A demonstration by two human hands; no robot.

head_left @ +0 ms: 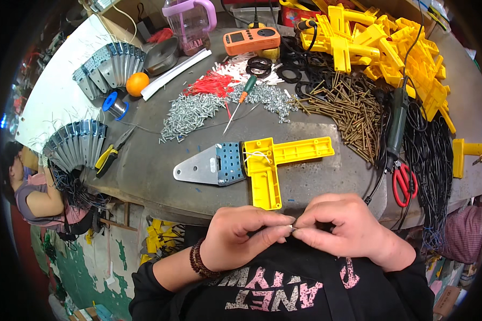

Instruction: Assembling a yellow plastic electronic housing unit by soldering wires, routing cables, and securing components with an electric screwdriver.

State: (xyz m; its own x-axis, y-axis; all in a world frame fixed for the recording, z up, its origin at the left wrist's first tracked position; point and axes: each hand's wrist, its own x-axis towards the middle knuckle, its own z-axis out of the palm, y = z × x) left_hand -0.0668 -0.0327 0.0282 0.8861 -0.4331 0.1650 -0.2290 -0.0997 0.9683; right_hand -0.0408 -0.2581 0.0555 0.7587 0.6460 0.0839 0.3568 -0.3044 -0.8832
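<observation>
The fingers (270, 218) of the left hand (227, 238) and the right hand (348, 227) come together tip to tip, pinched on a tiny pale piece (291, 227), mostly hidden by them. Just beyond the fingertips, slightly left, an open yellow casing (266, 174) lies on the table (144, 160), white wires (257, 155) in its upper part. Joined to it, farther left of the fingers, is a tapered grey plate (195, 165) with a blue perforated section (230, 163).

Past the casing, a screwdriver (245, 92) rests among silver screws (190, 115), red tubes (211, 84) and white tubes (251, 70). Ahead and right of the fingers are long brass-coloured screws (348, 115) and, beyond those, heaped yellow parts (380, 45). Nearer on the right, red-handled scissors (404, 184) lie beside black cables (428, 160). Well left of the fingers are pliers (110, 155) and fanned metal plates (80, 144).
</observation>
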